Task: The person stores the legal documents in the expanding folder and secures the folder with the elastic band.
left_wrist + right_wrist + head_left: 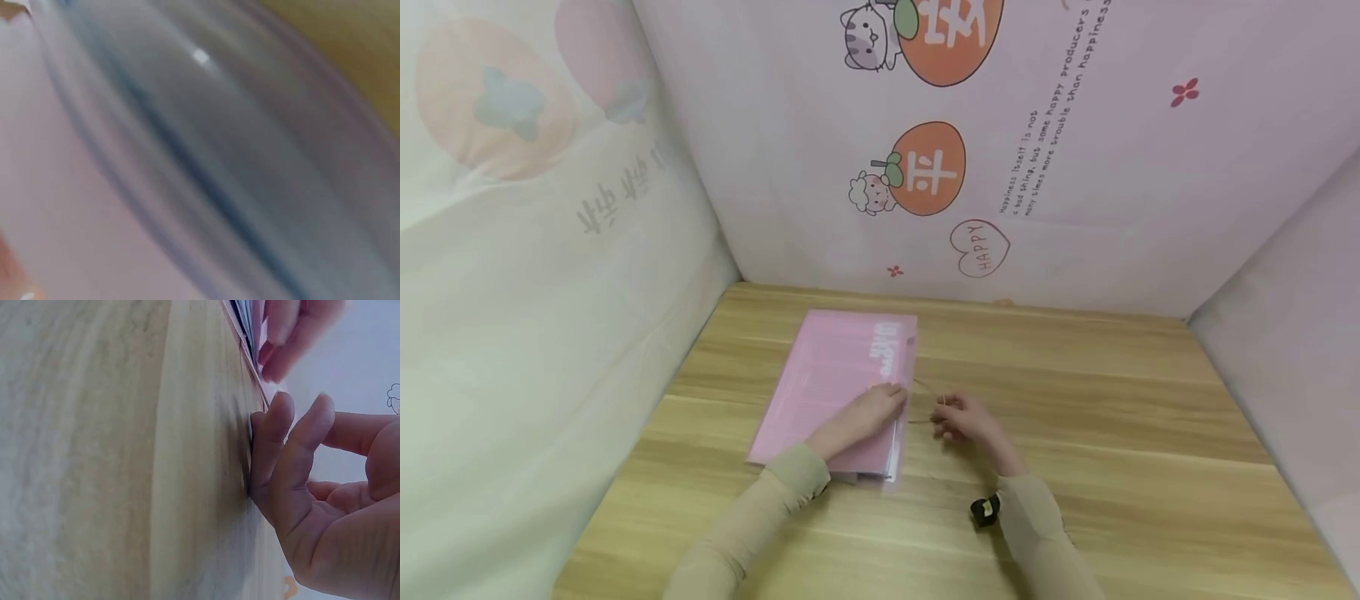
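A pink plastic folder (827, 367) with white lettering and a clear margin along its right side lies on the wooden table. My left hand (868, 410) rests flat across it, fingertips at the right edge. Just right of that edge, my right hand (968, 423) pinches a thin brown cord (927, 385), which runs as a loop from the folder. In the right wrist view the folder's layered edge (245, 328) shows beyond my bent right fingers (290, 469). The left wrist view holds only blurred, curved layers of the folder (187, 150), very close.
A small black object with a yellow patch (984, 510) is by my right cuff. The wooden tabletop (1112, 417) extends right of the folder. Printed cloth walls (1075, 233) bound the table at the back and both sides.
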{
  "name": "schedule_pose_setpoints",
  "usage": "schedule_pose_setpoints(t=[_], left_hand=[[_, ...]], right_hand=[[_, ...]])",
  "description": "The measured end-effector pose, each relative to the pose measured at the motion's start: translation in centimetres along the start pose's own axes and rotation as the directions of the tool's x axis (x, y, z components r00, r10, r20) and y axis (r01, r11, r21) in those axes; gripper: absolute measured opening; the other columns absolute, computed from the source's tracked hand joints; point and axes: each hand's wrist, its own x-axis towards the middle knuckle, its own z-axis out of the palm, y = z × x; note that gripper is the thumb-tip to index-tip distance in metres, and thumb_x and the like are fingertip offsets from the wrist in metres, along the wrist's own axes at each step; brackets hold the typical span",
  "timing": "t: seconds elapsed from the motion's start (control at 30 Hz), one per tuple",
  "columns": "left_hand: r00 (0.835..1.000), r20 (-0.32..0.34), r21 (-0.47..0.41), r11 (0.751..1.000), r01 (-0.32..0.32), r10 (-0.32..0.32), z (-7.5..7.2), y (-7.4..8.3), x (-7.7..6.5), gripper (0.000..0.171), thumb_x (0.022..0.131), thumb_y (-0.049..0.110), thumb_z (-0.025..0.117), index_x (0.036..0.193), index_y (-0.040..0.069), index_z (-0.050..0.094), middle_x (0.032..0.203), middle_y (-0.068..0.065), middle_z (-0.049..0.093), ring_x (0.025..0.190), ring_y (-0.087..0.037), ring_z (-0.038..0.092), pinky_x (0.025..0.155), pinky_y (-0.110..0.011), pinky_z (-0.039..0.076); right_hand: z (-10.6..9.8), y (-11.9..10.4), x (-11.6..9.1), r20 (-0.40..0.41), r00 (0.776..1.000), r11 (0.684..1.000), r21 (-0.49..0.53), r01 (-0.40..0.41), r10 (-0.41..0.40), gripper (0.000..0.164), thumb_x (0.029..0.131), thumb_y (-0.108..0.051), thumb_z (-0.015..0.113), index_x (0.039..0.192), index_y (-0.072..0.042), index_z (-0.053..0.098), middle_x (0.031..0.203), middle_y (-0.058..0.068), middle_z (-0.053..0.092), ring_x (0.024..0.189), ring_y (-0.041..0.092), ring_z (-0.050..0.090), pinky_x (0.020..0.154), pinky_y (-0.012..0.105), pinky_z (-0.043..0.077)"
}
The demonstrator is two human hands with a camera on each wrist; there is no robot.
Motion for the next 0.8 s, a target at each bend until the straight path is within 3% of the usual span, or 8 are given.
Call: schedule_pose_setpoints(t=[0.1,0.2,0.3,0.4,0.6,0.7,0.8], left_hand=[[0.998,0.048,-0.028,0.999,-0.031,0.033,-0.4,-1.5,-0.9,0.055,0.1,0.02,0.055,0.147,-0.003,0.041,0.154,-0.021,0.041,0.144,-0.034,0.039,0.12,-0.044,0.032],[0.996,0.072,0.011,0.999,-0.045,0.044,-1.0,-2.9,-1.4,0.077,0.092,0.029,0.067,0.15,-0.008,0.031,0.159,-0.026,0.028,0.149,-0.038,0.028,0.123,-0.047,0.025],[0.995,0.102,0.011,1.0,0.02,-0.021,-1.7,-4.3,-1.7,0.099,0.083,0.044,0.074,0.151,-0.01,0.025,0.16,-0.028,0.023,0.15,-0.04,0.024,0.123,-0.05,0.023],[0.98,0.164,0.027,0.994,0.107,-0.11,-2.2,-5.6,-1.8,0.116,0.075,0.057,0.076,0.154,-0.007,0.02,0.163,-0.025,0.018,0.152,-0.038,0.019,0.123,-0.053,0.02],[0.954,0.248,0.023,0.985,0.169,-0.17,-2.7,-6.7,-1.7,0.125,0.07,0.063,0.077,0.156,-0.003,0.016,0.165,-0.022,0.013,0.154,-0.035,0.015,0.122,-0.06,0.018],[0.949,0.26,0.011,0.983,0.181,-0.177,-2.5,-6.6,-1.4,0.124,0.07,0.063,0.077,0.156,-0.002,0.016,0.165,-0.02,0.012,0.154,-0.034,0.015,0.121,-0.06,0.019],[0.956,0.235,0.042,0.985,0.169,-0.174,-2.1,-6.2,-1.0,0.124,0.069,0.066,0.076,0.156,-0.001,0.02,0.165,-0.019,0.016,0.154,-0.033,0.018,0.121,-0.06,0.021]], right_hand=[[0.0,0.1,0.1,0.004,1.0,1.0,0.008,0.001,-0.001,0.04,0.099,-0.012,0.052,0.131,0.009,0.044,0.109,0.023,0.069,0.07,0.007,0.064,0.058,0.017,0.052],[-0.1,0.3,0.1,0.007,1.0,1.0,0.008,0.001,-0.001,0.041,0.099,-0.013,0.052,0.132,0.01,0.044,0.109,0.022,0.069,0.072,0.007,0.065,0.059,0.018,0.053],[-0.2,0.3,0.1,0.007,1.0,1.0,0.014,0.002,-0.002,0.04,0.1,-0.014,0.052,0.132,0.009,0.045,0.11,0.021,0.069,0.074,0.008,0.065,0.061,0.019,0.054],[-0.3,0.2,0.1,0.016,1.0,1.0,0.006,0.016,-0.016,0.041,0.1,-0.014,0.051,0.132,0.01,0.044,0.111,0.022,0.069,0.076,0.008,0.066,0.064,0.02,0.055],[-0.4,0.0,-0.1,0.04,0.997,0.997,-0.029,0.065,-0.063,0.042,0.101,-0.016,0.052,0.132,0.01,0.047,0.116,0.025,0.066,0.088,0.014,0.066,0.072,0.023,0.054],[-0.6,-0.2,-0.3,0.063,0.991,0.992,-0.042,0.121,-0.118,0.042,0.101,-0.016,0.051,0.134,0.01,0.047,0.121,0.028,0.063,0.094,0.021,0.063,0.072,0.027,0.053],[-1.0,-0.4,-0.4,0.08,0.978,0.977,-0.074,0.199,-0.194,0.042,0.101,-0.014,0.049,0.136,0.009,0.047,0.124,0.031,0.06,0.102,0.031,0.062,0.077,0.032,0.054]])
